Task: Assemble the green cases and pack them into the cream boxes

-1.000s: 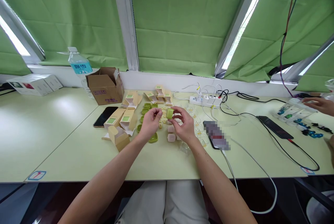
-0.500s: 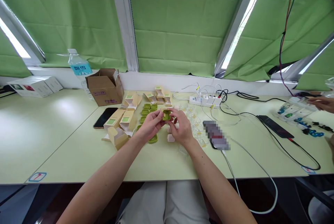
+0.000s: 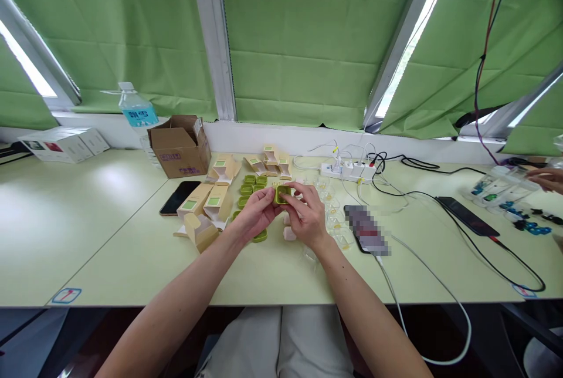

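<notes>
A small square green tray point(image 3: 278, 195) is held up above the table, its hollow side facing me. My left hand point(image 3: 257, 212) pinches it from the left. The fingers of my right hand point(image 3: 308, 216) close on its right side, one fingertip reaching into the hollow. Several more green trays point(image 3: 246, 189) sit in rows behind and left of my hands. Pale pink blocks point(image 3: 289, 233) lie just below my right hand, partly covered by it. Clear plastic shells point(image 3: 338, 220) with yellow bits stand to the right of that hand.
Opened cardboard packets point(image 3: 219, 201), a brown box point(image 3: 180, 149) and a black phone point(image 3: 179, 198) lie left. On the right are a charging phone point(image 3: 366, 229), a power strip point(image 3: 347, 171), cables and another phone point(image 3: 467, 216). Another person's hand point(image 3: 548, 179) appears at far right.
My right fingers have shifted, with a fingertip now inside the green tray's hollow. The tray stays in my left hand at nearly the same spot. The view has moved slightly.
</notes>
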`<state>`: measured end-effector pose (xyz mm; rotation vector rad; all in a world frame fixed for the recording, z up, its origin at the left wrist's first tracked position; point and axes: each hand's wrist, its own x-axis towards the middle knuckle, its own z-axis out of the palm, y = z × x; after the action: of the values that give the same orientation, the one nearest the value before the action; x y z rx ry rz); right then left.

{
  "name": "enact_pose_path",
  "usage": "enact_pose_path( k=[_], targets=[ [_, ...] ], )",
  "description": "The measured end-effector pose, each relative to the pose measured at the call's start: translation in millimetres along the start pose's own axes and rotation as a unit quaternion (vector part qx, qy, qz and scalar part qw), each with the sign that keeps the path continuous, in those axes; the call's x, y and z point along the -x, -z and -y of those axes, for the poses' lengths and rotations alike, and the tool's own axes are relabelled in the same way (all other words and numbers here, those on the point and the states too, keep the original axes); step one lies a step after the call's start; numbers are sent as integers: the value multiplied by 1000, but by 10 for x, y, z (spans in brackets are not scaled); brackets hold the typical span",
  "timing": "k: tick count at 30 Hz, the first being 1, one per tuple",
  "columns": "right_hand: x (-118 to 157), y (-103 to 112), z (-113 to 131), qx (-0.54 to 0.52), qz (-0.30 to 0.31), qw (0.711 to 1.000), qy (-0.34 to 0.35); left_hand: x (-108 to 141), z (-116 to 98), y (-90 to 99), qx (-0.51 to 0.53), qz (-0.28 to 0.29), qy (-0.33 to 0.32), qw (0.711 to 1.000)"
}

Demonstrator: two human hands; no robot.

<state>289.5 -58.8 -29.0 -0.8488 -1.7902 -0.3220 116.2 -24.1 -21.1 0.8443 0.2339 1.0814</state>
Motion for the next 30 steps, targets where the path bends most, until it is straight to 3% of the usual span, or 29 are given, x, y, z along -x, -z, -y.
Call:
enact_pose_path(
  k=[7,14,25,30],
  targets=[
    [-13,15,15,10,33,999,7,19,-45,14,-39,12,-3,999],
    [7,-41,34,-23,-26,999,4,21,-18,-41,-15,-3,-4,1000],
    [13,-36,20,-30,20,999,-36,16,0,35,-19,-14,-3,1000],
    [-32,3,50,-55,-16,998,-37,-9,-13,23,-20,-14,-11,1000]
  ],
)
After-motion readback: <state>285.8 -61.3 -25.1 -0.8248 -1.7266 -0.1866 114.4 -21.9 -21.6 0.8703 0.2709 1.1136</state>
